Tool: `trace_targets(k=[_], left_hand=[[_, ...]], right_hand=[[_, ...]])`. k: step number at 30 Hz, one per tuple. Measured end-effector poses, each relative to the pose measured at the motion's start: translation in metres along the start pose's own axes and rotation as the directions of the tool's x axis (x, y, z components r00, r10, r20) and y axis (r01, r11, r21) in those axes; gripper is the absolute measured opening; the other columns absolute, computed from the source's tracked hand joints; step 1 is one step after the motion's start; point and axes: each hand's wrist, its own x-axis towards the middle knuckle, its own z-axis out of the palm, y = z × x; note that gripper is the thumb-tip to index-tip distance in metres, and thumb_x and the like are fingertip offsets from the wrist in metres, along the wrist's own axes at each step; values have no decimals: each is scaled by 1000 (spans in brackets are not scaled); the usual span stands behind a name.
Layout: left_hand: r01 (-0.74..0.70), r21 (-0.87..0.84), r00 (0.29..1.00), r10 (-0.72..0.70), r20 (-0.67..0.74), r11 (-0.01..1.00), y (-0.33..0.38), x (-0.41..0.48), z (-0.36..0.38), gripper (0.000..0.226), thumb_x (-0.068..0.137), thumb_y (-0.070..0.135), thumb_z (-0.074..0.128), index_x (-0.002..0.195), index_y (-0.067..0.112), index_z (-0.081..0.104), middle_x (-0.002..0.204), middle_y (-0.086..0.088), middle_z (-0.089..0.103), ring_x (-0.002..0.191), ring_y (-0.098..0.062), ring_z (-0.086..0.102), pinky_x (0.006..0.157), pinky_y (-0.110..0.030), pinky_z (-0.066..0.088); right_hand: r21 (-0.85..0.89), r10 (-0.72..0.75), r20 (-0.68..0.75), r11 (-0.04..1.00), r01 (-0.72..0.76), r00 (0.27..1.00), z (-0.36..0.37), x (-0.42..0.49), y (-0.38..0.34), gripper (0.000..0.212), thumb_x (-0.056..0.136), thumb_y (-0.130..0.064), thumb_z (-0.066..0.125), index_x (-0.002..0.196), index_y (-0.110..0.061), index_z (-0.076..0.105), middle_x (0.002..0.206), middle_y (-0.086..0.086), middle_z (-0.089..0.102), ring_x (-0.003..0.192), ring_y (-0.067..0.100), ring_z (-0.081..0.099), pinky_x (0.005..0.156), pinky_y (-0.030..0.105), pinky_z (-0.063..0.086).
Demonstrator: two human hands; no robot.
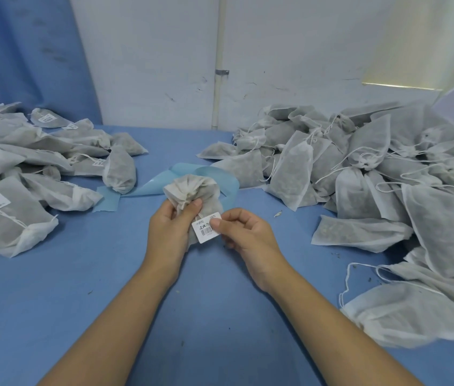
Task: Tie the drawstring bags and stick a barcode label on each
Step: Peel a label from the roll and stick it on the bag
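At frame centre, a tied drawstring bag sits just above the blue desk. The left hand has its fingers clamped round the gathered neck. The right hand pinches a barcode label against the bag's side. Labelled bags lie at the left, unlabelled bags at the right.

The bag in the grip is thin, matt, non-woven white cloth, half see-through and greyed by a dark, coarse filling, its neck crumpled into soft folds. The label at the grip is smooth white paper with black print. Just behind the grip lies a sheet of pale blue, slick, faintly glossy paper. Under the grip the table wears matt blue cloth with a fine fuzzy grain. The left pile and right pile are the same fleecy fabric. The wall far behind is matt white, scuffed.
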Motion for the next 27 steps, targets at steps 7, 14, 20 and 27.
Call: trace_targets(k=[7, 14, 20, 27], left_hand=[[-93, 60, 994, 89, 55, 994, -2, -6, 9, 10, 88, 16, 65, 91, 25, 68, 81, 17, 73, 75, 2, 66, 63, -12, 49], [-60, 42, 988, 53, 143, 997, -4, -13, 21, 7, 90, 20, 62, 94, 23, 66, 81, 15, 73, 75, 1, 67, 62, -11, 49], [38, 21, 973, -42, 229, 999, -10, -22, 31, 23, 86, 24, 67, 109, 18, 65, 99, 6, 74, 93, -9, 69, 77, -19, 53], [185, -45, 965, -173, 200, 982, -14, -20, 29, 15, 84, 25, 69, 98, 19, 71, 92, 4, 75, 83, -11, 72, 64, -17, 53]], right_hand=[[-180, -81, -171, 982, 50, 982, 6, 1, 7, 25, 76, -19, 80, 83, -16, 57, 66, -11, 60, 51, -3, 51, 53, 11, 40], [-95, -78, -99, 993, 68, 992, -7, 4, 4, 35, 82, -8, 73, 113, -11, 59, 110, 6, 69, 102, 18, 65, 80, 21, 52], [302, 5, -100, 953, 26, 995, -18, 7, -4, 35, 71, -10, 75, 104, -3, 65, 93, 13, 72, 85, 24, 69, 76, 32, 57], [317, 25, -101, 948, 8, 995, -18, 8, -6, 53, 71, -23, 75, 115, 1, 59, 93, 10, 69, 80, 19, 67, 62, 25, 53]])
